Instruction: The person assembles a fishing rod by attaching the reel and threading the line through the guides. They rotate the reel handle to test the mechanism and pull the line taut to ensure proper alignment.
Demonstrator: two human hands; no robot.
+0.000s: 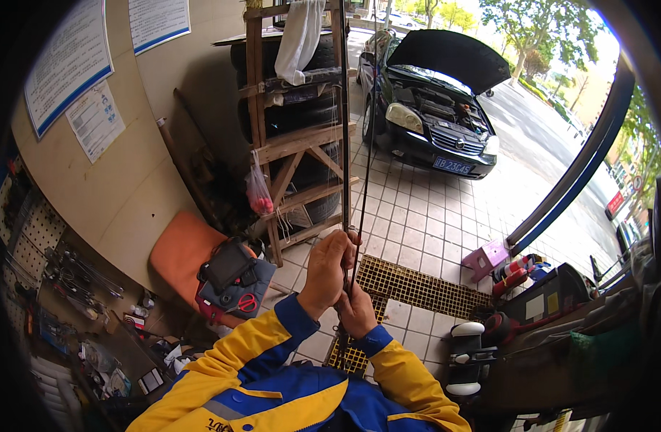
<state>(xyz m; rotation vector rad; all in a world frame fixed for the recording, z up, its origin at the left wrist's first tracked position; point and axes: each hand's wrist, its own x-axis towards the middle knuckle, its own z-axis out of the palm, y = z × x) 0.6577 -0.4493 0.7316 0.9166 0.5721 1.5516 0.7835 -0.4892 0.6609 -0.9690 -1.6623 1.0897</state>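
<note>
Both my hands are raised in front of me, in yellow and blue sleeves. My left hand point(329, 268) is closed around a long thin dark rod point(345, 144) that runs straight up out of the top of the picture. A second thin dark strip point(364, 194) runs beside it at a slight angle. Just below, my right hand point(359, 309) grips the lower end of the rod and strip. The part inside my fists is hidden.
A wooden rack point(301, 144) stacked with tyres stands ahead. A black car point(431, 108) with raised bonnet is parked on the paved ground. An orange seat point(182, 248) holds bags and red scissors. A yellow floor grate point(417, 284), a tool wall point(35, 245) and a cluttered bench point(554, 317) surround me.
</note>
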